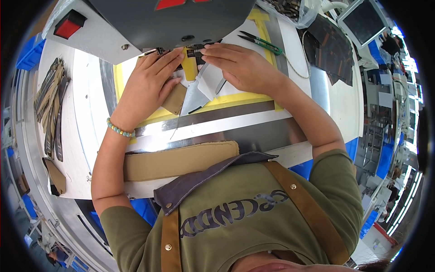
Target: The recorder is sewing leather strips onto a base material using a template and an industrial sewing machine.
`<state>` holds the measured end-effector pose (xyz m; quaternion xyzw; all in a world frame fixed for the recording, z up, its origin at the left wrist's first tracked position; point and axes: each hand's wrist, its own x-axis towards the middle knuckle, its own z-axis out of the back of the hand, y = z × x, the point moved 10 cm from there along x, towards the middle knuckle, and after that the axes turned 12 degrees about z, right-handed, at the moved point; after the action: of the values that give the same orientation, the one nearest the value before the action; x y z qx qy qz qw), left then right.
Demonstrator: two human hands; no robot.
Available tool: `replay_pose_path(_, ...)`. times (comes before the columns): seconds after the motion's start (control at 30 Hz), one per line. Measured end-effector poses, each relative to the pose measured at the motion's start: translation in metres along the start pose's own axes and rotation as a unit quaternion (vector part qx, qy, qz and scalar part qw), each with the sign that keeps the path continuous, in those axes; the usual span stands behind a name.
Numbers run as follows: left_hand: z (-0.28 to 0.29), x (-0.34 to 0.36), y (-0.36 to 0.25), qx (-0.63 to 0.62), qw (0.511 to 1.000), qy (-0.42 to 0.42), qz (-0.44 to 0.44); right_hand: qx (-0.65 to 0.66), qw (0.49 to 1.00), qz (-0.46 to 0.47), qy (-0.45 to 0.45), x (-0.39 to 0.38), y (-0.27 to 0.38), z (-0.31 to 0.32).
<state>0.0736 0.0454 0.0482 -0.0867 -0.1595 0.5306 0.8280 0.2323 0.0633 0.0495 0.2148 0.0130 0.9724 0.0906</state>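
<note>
Under the dark head of a sewing machine (pixel 190 20), both my hands meet around the needle area. My left hand (pixel 152 86) lies with fingers stretched forward, its thumb beside a small tan piece (pixel 175 100) that it partly covers. Opposite it, my right hand (pixel 249 68) has its fingers bent together toward the machine; what is at their tips cannot be made out. A thin pointed metal tool (pixel 220 86) sticks out below this palm, its other end hidden. Between the hands are a yellow strip (pixel 189 68) and a grey metal plate (pixel 195 97).
Green-handled thread snips (pixel 267 44) lie right of my right hand. Dark cut pieces (pixel 328 50) and a small screen (pixel 364 20) are at the far right. Bundled strips (pixel 53 104) lie on the left. A long tan panel (pixel 181 159) rests along the table's front edge.
</note>
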Motion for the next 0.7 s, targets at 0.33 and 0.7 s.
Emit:
replay_pose_path(0.33, 0.0009, 0.0006, -0.0009, -0.002, 1.000, -0.002, 0.000, -0.018, 1.000, -0.003, 0.001, -0.0006, -0.0024, 0.0006)
replay_pose_path(0.7, 0.0023, 0.0003, -0.0004, 0.009, 1.000, -0.023, -0.007, -0.021, 1.000, -0.002, -0.012, -0.0001, -0.0044, 0.0008)
